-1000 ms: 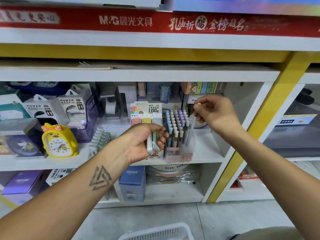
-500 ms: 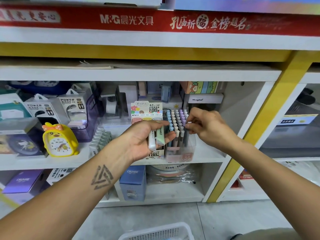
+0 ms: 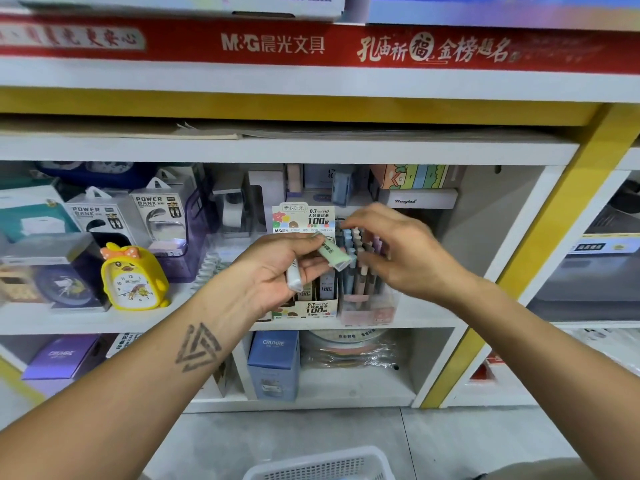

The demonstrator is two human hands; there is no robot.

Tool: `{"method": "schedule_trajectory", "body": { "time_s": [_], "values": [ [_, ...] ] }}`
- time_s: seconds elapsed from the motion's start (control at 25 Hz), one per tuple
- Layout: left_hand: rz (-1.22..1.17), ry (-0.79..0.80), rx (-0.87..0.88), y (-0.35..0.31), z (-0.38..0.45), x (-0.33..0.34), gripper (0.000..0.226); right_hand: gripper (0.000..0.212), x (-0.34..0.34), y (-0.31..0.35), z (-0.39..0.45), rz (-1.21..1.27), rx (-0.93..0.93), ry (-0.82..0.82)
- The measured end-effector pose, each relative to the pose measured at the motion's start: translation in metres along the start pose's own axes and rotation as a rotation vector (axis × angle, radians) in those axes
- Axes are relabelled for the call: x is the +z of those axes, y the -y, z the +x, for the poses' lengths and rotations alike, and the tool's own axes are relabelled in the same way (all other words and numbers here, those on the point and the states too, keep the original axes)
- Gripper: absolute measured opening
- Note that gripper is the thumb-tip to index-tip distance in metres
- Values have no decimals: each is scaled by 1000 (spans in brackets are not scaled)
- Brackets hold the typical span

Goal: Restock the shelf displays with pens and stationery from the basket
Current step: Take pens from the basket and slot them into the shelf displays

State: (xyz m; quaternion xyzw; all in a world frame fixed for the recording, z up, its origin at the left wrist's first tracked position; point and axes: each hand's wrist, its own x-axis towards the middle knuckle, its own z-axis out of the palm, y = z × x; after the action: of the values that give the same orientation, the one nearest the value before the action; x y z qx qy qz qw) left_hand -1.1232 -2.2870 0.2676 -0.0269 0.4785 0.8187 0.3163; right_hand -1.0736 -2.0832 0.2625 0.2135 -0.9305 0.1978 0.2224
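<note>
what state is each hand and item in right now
left hand: holds two small lead cases, one green, one white
right hand: fingers loosely curled over the pen box, seems to hold nothing
pen box: upright on shelf, pens standing in it
lead display: upright on shelf, beside the pen box
clock: upright on shelf
basket: on floor, contents hidden
</note>
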Motion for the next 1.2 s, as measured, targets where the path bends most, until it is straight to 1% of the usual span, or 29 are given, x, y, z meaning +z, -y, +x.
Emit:
{"method": "schedule_trajectory", "body": {
  "time_s": [0.04,0.12,0.16,0.2,0.24,0.28,0.36,0.4,0.48,0.6,0.68,0.8,0.88,0.96,1.04,1.08,1.2],
  "values": [
    [-11,-16,7,-3,-1,-3,15,50,5,11,6,61,-76,28],
    [-14,-38,20,-9,-4,-10,12,42,18,29,18,131,-196,52],
    [1,-50,17,-11,-5,-14,11,33,24,36,24,138,-215,42],
    [23,-64,3,-14,-7,-19,13,25,29,41,30,156,-186,17],
    [47,-83,-20,-16,-8,-25,17,20,32,46,36,203,-99,-19],
    [83,-114,-42,-19,-10,-31,22,18,33,50,41,289,34,-58],
    [205,-206,-72,-26,-15,-45,28,17,34,55,52,530,287,-120],
    [261,-247,-80,-29,-17,-53,29,16,35,57,56,633,367,-122],
    [295,-281,-97,-37,-20,-67,28,14,36,58,60,747,442,-101],
    [332,-292,-110,-49,-30,-87,31,18,41,66,63,820,474,-103],
    [324,-305,-102,-56,-37,-98,29,19,48,70,65,808,473,-94],
    [261,-340,-38,-68,-45,-113,22,12,60,72,71,784,459,-32],
    [231,-357,6,-73,-47,-123,16,8,68,75,77,815,460,26],
    [234,-399,26,-72,-47,-133,16,1,77,78,84,766,445,96],
    [240,-430,27,-68,-46,-140,15,4,87,80,91,604,376,145],
    [250,-440,31,-66,-45,-144,13,9,92,81,94,526,332,163],
    [279,-474,49,-67,-43,-153,11,24,102,83,99,440,255,193]
  ]
}}
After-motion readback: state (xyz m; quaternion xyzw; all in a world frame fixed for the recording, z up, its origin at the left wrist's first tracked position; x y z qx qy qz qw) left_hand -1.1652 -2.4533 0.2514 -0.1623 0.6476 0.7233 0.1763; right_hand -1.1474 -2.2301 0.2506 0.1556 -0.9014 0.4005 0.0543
